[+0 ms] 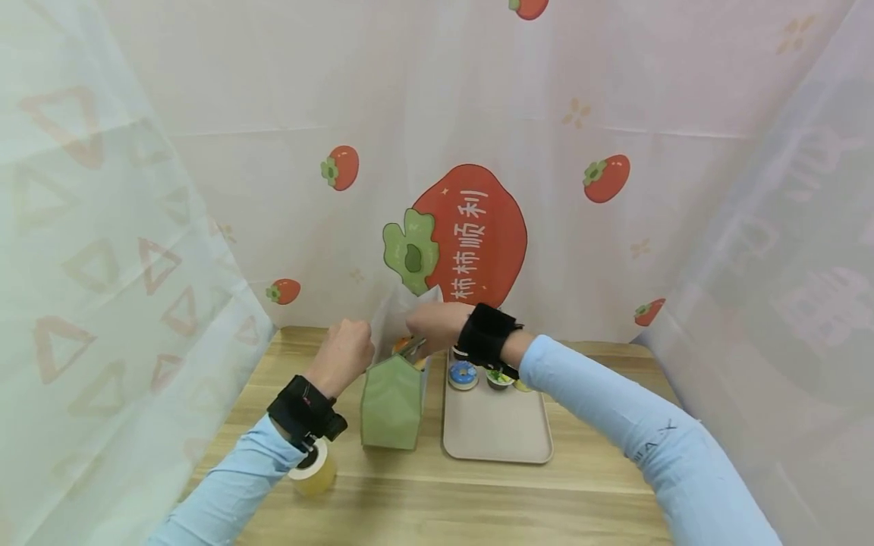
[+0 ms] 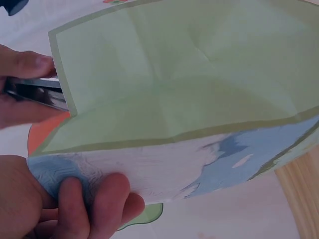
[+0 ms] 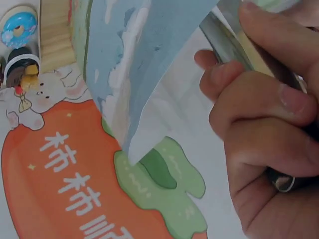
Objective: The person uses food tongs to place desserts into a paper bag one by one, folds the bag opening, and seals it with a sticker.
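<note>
A green paper bag with a blue and white painted side stands upright on the table, its top open. My left hand grips the bag's upper edge, fingers curled over the painted side in the left wrist view. My right hand is at the bag's mouth, holding metal tongs with their tips down inside the bag. An orange-brown food piece shows at the opening. The bag wall hides the tong tips, so I cannot tell whether they hold anything.
Right of the bag lies a beige tray with a blue doughnut, a small dark cup and other food pieces at its back, partly under my right wrist. A roll of yellowish tape stands below my left wrist. Printed curtains enclose the table.
</note>
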{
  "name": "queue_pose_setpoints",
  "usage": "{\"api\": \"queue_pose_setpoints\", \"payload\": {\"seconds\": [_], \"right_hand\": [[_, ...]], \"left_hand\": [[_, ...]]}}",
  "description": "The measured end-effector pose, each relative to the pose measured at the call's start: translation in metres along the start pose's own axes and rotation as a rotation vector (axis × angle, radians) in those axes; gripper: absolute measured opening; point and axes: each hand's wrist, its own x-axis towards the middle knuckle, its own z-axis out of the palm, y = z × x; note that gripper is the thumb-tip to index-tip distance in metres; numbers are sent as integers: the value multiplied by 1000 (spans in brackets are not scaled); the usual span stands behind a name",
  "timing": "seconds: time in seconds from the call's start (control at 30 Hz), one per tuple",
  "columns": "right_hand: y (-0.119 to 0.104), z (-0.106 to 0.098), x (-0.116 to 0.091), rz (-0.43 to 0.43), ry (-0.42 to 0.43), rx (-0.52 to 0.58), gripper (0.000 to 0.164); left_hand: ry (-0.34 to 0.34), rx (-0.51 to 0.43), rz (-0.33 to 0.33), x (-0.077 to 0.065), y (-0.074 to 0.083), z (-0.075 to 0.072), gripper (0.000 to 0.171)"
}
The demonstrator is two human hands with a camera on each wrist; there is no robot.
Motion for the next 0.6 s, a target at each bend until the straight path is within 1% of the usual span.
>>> {"api": "queue_pose_setpoints", "payload": {"seconds": [0.07,0.13,0.23,0.3,0.4,0.43,0.5,0.6], "right_hand": [[-1,3,10,-1,-28,-21,23],[-2,8,20,-19,-38,-44,21],[-1,18,34,-37,-23,-102,22],[-1,28,41,-80,-8,-164,27],[-1,40,50,-98,-22,-219,27],[-2,43,52,-104,-30,-227,26],[-2,45,54,-89,-52,-219,24],[-2,42,54,-70,-85,-195,25]], "left_hand": [[1,2,3,0,1,0,29],[7,0,6,0,2,0,27],[15,1,10,0,3,1,27],[22,8,15,1,3,2,26],[29,19,27,1,4,3,24],[28,23,30,1,4,3,24],[26,30,31,2,4,3,23],[25,42,22,2,4,2,23]]}}
